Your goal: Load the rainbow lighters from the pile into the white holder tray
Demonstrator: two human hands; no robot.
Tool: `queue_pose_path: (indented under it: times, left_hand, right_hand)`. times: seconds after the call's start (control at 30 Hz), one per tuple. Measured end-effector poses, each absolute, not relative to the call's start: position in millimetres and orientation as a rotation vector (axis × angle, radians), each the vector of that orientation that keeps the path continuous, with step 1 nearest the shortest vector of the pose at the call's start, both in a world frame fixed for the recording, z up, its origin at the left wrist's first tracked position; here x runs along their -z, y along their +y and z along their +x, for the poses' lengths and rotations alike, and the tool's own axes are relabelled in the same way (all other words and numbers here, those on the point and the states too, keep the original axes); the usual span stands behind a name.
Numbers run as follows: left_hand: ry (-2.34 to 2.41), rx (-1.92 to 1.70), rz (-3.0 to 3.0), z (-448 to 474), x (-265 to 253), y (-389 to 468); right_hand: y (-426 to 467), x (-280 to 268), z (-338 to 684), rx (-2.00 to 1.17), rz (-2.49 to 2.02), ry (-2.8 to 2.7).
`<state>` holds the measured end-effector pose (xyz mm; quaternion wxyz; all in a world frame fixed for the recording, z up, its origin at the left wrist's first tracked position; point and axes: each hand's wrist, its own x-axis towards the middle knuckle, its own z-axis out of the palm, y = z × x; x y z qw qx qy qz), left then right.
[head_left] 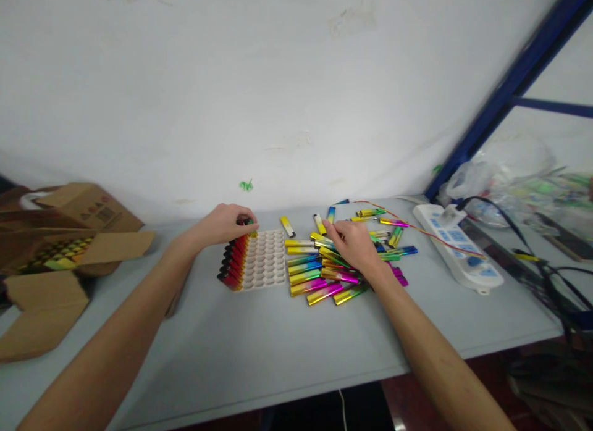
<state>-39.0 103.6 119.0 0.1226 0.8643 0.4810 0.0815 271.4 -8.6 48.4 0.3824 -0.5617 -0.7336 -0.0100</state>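
A white tray with rows of round holes [264, 258] lies on the table. Black-and-red lighters [235, 258] stand in its left columns. At the tray's far left corner my left hand [227, 223] is closed around a lighter [252, 227] showing green and yellow; its fingers hide most of it. To the right of the tray spreads a pile of shiny lighters [303, 276] in gold, blue, green and pink. Over that pile, my right hand [356, 244] has its fingers curled down among the lighters; whatever lies between them is hidden.
An open cardboard box [109, 212] holding yellow-topped lighters stands at the left. At the right lie a white power strip [458, 246] with plugs, a thin red-and-yellow wire [426, 232] and black cables. A wall [296, 97] bounds the table's back, with a blue post [486, 97] at the right.
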Motion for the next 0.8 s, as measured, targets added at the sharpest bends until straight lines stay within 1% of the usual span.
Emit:
queue_pose_path:
  times: [0.1, 0.17, 0.27, 0.33, 0.4, 0.6, 0.7, 0.8]
  left_hand:
    - [1.376, -0.371, 2.73, -19.8, -119.8, 91.9]
    - [1.264, -0.406, 2.871, -1.5, -116.1, 79.6]
    - [1.087, -0.215, 3.03, 26.3, -105.3, 60.5]
    - [1.054, -0.071, 3.085, 40.2, -96.9, 51.1]
    - [1.108, -0.008, 3.086, 48.7, -89.1, 45.9]
    - [1.321, -0.053, 3.018, 53.7, -70.2, 48.1]
    - [1.272, -0.1, 2.992, 54.1, -64.1, 47.5]
    - [1.129, -0.219, 2.96, 54.1, -63.3, 40.6]
  right_hand:
    - [-7.4, -48.8, 274.3, 0.068, -1.449, -1.857]
    - [-6.4, -48.6, 276.8, 0.088, -1.467, -1.848]
    - [-5.2, -47.8, 280.1, 0.115, -1.522, -1.836]
    - [-4.6, -47.6, 282.0, 0.139, -1.568, -1.815]
    - [-4.2, -47.9, 283.8, 0.163, -1.605, -1.787]
    - [-3.3, -49.4, 287.6, 0.119, -1.641, -1.734]
    - [-2.1, -49.1, 288.5, 0.078, -1.615, -1.681]
    - [-1.9, -50.4, 289.1, 0.083, -1.556, -1.615]
